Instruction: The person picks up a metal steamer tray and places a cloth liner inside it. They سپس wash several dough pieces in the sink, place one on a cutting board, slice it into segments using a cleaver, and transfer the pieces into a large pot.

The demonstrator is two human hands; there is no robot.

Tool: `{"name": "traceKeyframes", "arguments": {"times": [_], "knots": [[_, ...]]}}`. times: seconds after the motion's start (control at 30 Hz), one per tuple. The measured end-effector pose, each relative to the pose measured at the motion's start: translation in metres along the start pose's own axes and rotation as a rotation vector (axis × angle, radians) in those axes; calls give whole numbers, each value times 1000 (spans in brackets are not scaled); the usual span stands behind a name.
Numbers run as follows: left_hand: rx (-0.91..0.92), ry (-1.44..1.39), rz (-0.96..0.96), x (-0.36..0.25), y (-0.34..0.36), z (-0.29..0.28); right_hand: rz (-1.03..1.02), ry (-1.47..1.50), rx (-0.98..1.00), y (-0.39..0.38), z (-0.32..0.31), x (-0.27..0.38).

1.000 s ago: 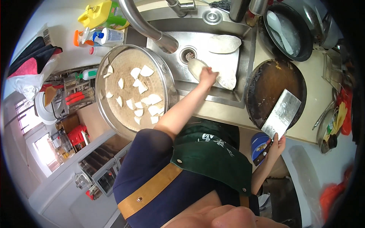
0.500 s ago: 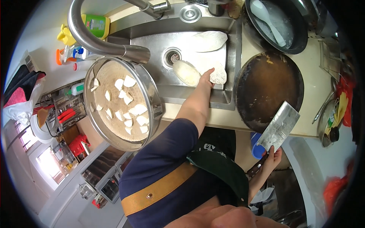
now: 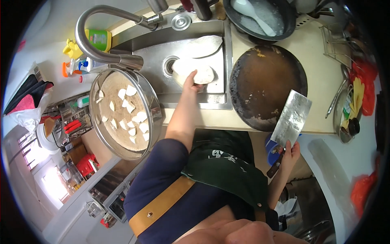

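Observation:
My left hand [image 3: 191, 82] grips a pale, peeled elongated vegetable [image 3: 204, 74] low in the steel sink [image 3: 227, 95], right of the drain. Another similar piece [image 3: 203, 44] lies behind it. My right hand [image 3: 290, 151] holds a cleaver [image 3: 291, 117] by its dark handle, the broad blade over the near right part of a dark, worn round board [image 3: 266, 77]. Left of the sink, a round steel-rimmed tray [image 3: 120, 75] holds several white cut pieces.
A curved faucet [image 3: 97, 51] arches over the sink's left side. A dark pan with a white spoon [image 3: 254, 18] stands behind the board. Cleaning bottles [image 3: 97, 40] are at the back left. Utensils and a steel bowl [image 3: 345, 134] sit at the right, beside red bags [image 3: 361, 105].
The view has shifted. My left hand has moved a little left within the sink and now grips a piece lying more crosswise. My right hand still holds the cleaver.

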State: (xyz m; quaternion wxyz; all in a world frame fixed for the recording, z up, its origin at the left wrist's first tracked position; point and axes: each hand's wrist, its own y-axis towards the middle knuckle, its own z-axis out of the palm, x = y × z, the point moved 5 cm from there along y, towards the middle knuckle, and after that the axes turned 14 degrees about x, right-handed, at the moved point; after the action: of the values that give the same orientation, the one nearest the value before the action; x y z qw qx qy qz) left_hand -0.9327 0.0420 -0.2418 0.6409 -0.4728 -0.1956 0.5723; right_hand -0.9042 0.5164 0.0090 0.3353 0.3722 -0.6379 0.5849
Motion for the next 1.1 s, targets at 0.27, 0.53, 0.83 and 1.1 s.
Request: {"name": "traceKeyframes", "arguments": {"times": [0.27, 0.53, 0.83, 1.1], "knots": [[282, 378, 458, -25, -155, 95, -16, 11, 102, 28, -34, -1], [254, 1777, 1348, 74, -217, 250, -10, -10, 164, 53, -66, 8], [305, 2024, 1597, 138, -195, 243, -117, -167, 163, 67, -92, 27], [199, 1706, 1125, 130, -213, 201, -96, -116, 157, 57, -73, 17]]}}
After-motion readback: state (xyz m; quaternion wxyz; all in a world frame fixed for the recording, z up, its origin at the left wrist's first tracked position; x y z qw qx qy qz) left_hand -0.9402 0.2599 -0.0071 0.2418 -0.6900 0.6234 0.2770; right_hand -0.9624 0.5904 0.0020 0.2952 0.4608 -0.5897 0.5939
